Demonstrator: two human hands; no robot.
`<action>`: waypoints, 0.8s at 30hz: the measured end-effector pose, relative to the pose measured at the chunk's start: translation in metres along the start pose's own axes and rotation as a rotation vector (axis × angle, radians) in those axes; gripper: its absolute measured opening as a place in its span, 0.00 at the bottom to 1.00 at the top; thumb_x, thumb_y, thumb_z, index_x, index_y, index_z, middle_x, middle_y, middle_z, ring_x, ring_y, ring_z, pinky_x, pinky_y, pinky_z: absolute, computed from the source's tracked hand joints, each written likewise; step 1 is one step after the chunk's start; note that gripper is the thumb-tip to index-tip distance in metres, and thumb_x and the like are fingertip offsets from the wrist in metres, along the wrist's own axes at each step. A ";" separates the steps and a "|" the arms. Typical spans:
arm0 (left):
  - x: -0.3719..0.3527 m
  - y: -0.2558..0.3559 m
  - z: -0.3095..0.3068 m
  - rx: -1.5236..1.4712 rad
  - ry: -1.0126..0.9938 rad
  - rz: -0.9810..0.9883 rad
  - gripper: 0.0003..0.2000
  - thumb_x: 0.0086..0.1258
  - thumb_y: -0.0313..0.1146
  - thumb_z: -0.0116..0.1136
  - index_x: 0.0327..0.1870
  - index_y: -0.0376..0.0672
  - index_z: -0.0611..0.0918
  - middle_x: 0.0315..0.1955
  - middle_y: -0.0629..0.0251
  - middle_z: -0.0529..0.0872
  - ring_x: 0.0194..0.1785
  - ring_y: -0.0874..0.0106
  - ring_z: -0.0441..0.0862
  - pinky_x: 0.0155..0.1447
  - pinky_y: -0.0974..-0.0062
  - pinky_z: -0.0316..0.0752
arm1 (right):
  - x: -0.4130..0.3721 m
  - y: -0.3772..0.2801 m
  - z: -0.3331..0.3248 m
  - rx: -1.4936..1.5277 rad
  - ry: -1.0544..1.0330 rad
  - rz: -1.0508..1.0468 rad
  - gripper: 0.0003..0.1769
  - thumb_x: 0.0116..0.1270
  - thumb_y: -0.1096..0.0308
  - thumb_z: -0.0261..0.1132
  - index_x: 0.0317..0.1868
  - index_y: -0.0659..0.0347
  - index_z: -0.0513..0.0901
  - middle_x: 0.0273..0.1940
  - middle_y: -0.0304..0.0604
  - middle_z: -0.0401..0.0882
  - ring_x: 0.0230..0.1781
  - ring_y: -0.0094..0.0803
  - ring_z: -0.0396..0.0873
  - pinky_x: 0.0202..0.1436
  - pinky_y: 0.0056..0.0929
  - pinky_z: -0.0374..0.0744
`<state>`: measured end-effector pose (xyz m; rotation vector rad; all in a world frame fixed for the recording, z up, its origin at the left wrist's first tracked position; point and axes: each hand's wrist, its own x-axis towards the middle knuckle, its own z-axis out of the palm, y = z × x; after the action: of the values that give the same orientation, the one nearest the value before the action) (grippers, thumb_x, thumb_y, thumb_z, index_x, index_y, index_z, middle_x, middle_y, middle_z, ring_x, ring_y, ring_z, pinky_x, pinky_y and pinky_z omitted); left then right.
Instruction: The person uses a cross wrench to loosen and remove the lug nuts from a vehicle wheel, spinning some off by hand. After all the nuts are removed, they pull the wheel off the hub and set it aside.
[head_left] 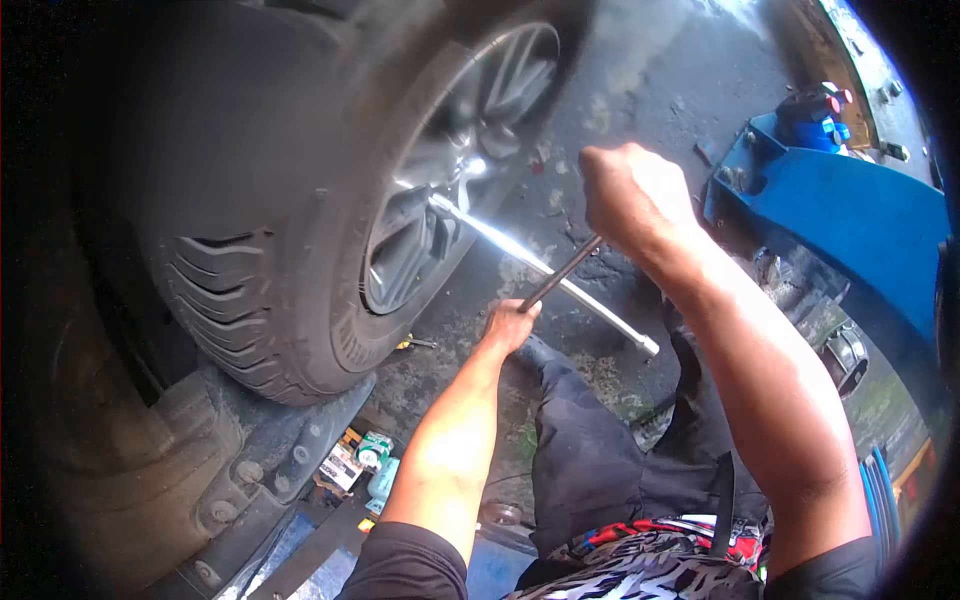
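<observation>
A four-way lug wrench reaches from the wheel out toward me. One end of its bright bar meets the spoked alloy rim near the hub; whether it sits on a nut is hard to make out in the glare. My right hand is closed in a fist around the upper end of the dark crossbar. Around the crossbar's lower end my left hand is wrapped. The bar's free end points down to the right, above my legs. Surrounding the rim is a black tire with deep tread.
A blue metal arm stands at the right, with blue and red canisters behind it. At lower left lie a metal beam and small boxes and bottles. A small yellow-and-dark tool rests on the stained floor.
</observation>
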<state>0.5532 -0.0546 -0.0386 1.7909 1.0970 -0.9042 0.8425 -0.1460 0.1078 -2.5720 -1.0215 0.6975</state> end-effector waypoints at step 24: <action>-0.005 0.047 -0.043 0.070 -0.085 0.036 0.34 0.67 0.67 0.54 0.39 0.36 0.88 0.33 0.47 0.88 0.46 0.54 0.87 0.51 0.60 0.77 | 0.060 0.004 -0.049 0.275 0.154 0.396 0.19 0.65 0.55 0.61 0.44 0.62 0.86 0.42 0.56 0.87 0.46 0.52 0.86 0.56 0.47 0.82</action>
<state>0.6007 -0.0307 -0.0043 1.8062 0.9868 -0.9991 0.9085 -0.1108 0.1280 -2.5502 -0.3408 0.6635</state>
